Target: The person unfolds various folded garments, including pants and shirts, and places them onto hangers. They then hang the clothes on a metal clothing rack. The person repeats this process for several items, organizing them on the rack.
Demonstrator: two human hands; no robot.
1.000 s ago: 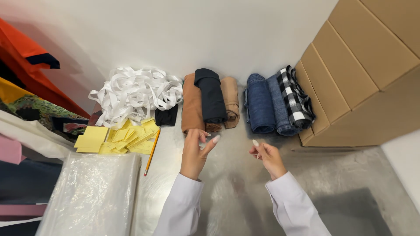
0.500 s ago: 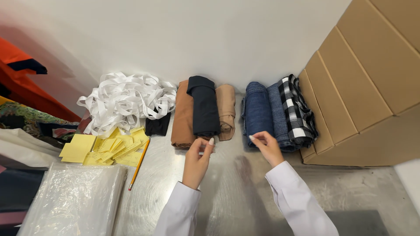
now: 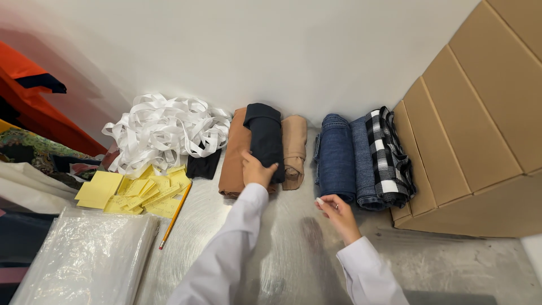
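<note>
The left hand point(image 3: 257, 169) grips the rolled black cloth point(image 3: 265, 141) and should lift it squarely, while the right hand point(image 3: 339, 213), loosely curled, waits beside the rolled blue denim point(image 3: 336, 155).

A plain white wall point(image 3: 316, 51) rises behind a brushed metal worktop point(image 3: 293, 248), evenly lit, with faint shadows.

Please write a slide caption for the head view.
Left hand on black rolled cloth; right hand near denim rolls.

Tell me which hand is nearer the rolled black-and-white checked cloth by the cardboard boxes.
Right. The right hand hovers just below-left of the rolled black-and-white checked cloth, near the rolled blue denim. The left hand is farther left, resting on the rolled black cloth.
</note>
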